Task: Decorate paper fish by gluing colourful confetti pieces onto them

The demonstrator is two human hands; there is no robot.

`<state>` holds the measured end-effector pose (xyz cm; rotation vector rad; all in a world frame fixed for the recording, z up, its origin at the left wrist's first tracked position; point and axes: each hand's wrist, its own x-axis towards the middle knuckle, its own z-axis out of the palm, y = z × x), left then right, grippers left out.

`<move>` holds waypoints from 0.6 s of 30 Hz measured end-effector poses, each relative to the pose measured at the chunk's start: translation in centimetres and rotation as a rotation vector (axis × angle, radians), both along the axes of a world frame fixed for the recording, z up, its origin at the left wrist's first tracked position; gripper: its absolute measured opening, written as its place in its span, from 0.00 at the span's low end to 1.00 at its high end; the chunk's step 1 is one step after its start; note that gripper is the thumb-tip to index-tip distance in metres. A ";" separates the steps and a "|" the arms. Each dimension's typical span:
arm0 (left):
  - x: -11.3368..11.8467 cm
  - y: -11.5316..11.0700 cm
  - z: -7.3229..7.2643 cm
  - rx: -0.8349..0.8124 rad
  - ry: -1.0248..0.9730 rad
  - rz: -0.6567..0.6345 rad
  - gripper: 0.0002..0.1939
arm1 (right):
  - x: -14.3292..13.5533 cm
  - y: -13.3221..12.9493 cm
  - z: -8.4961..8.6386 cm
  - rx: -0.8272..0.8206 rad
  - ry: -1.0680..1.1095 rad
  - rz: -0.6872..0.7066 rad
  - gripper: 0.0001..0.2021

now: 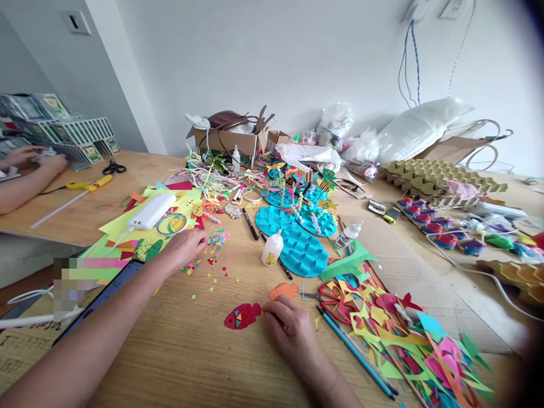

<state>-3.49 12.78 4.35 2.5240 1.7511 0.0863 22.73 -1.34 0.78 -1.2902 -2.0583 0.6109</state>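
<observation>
A red paper fish [242,316] with small colored triangles on its body lies in front of me. My right hand [293,328] has its fingers closed at the tail of this fish. Just beyond them lies an orange paper fish [283,291], partly hidden by the fingers. My left hand [192,247] is farther out, its fingers pressed together beside a scatter of colored paper confetti [217,241]; whatever is between the fingertips is hidden. A white glue bottle [272,249] stands upright between the hands, beside a blue painted egg-carton piece [301,249].
Paper scraps [391,334], blue pencils [357,354] and scissors [327,299] lie at the right. A phone [100,300] lies under my left forearm. A second glue bottle [348,234] leans beyond. At far left, another person's hands [49,161] work near a glue gun [90,183].
</observation>
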 end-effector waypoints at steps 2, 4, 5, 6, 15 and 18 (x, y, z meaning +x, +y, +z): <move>-1.0 0.5 0.4 -0.001 0.001 0.015 0.10 | 0.0 0.0 0.0 -0.004 0.002 0.005 0.09; -1.9 0.8 0.6 -0.017 0.007 0.011 0.10 | 0.0 0.0 0.0 -0.008 0.008 0.006 0.09; -2.2 0.9 0.6 -0.029 0.011 0.003 0.10 | 0.0 0.0 0.0 -0.011 0.012 0.005 0.09; -2.5 1.0 0.5 -0.041 0.017 -0.006 0.10 | 0.0 0.0 0.1 -0.014 0.015 0.004 0.10; -3.7 0.4 -0.9 -0.098 0.097 -0.077 0.07 | 0.1 0.0 -0.1 -0.020 0.012 0.001 0.09; -3.9 0.3 -1.4 -0.082 0.105 -0.129 0.06 | 0.1 -0.1 -0.1 -0.030 0.000 0.006 0.09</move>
